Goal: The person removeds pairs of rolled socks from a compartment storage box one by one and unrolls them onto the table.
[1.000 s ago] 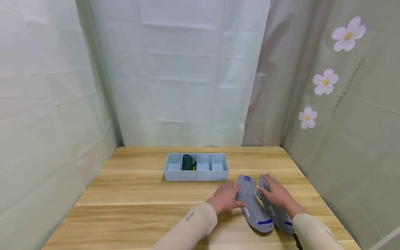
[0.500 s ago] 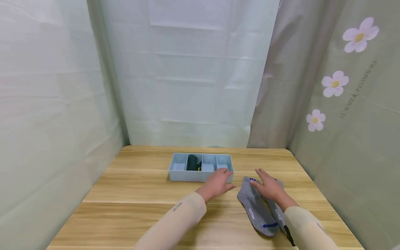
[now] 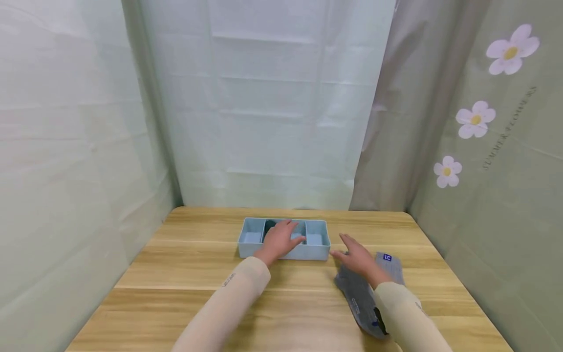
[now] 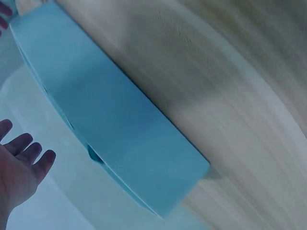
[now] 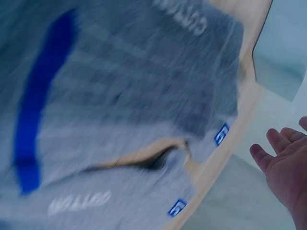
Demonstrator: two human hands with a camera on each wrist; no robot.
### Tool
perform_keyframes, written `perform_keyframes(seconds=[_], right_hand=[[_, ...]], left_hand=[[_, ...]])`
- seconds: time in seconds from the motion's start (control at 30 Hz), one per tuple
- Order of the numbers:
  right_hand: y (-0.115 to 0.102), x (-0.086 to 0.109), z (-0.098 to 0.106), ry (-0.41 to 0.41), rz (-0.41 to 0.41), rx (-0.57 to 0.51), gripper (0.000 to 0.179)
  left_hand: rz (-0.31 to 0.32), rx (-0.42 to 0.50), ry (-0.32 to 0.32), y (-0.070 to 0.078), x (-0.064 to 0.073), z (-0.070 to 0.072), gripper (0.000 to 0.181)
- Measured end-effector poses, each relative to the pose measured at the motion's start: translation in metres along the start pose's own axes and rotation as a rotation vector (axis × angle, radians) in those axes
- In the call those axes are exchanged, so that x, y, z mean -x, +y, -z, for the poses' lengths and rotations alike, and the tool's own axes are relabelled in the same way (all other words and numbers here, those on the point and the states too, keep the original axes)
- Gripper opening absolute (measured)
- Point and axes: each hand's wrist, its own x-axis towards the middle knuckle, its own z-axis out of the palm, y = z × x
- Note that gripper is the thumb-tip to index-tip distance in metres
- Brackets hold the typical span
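My left hand hovers above the light blue divided box, holding nothing, its fingers spread. In the left wrist view the hand is beside the long wall of the box, palm showing. A dark green item in the second compartment is mostly hidden behind that hand. My right hand, fingers extended, is over a grey sock and near the box's right end. Another grey sock lies alongside, partly under the forearm. Both socks carry blue LC labels, seen in the right wrist view.
A wooden table bears the box near its back and the socks at right. Pale curtains hang behind it and on both sides. The curtain at right has printed flowers.
Both hands have left the socks and moved left. My left hand has come over the box, and my right hand has followed toward the box's right end. The box stays on the table.
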Motion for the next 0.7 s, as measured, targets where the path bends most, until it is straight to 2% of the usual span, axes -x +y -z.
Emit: perform_keyframes(seconds=[0.2, 0.43, 0.57, 0.7], right_hand=[[-0.006, -0.022, -0.012, 0.019, 0.005, -0.073, 0.079], [-0.009, -0.036, -0.02, 0.012, -0.01, -0.088, 0.08], [-0.01, -0.041, -0.023, -0.022, -0.013, -0.087, 0.079], [-0.011, -0.046, -0.025, -0.049, -0.034, -0.103, 0.079]], left_hand=[[0.109, 0.129, 0.039, -0.026, -0.005, 0.013, 0.06], [0.228, 0.3, 0.115, -0.049, -0.007, 0.029, 0.059], [0.297, 0.356, 0.159, -0.056, -0.004, 0.029, 0.058], [0.338, 0.411, 0.174, -0.06, -0.002, 0.024, 0.059]])
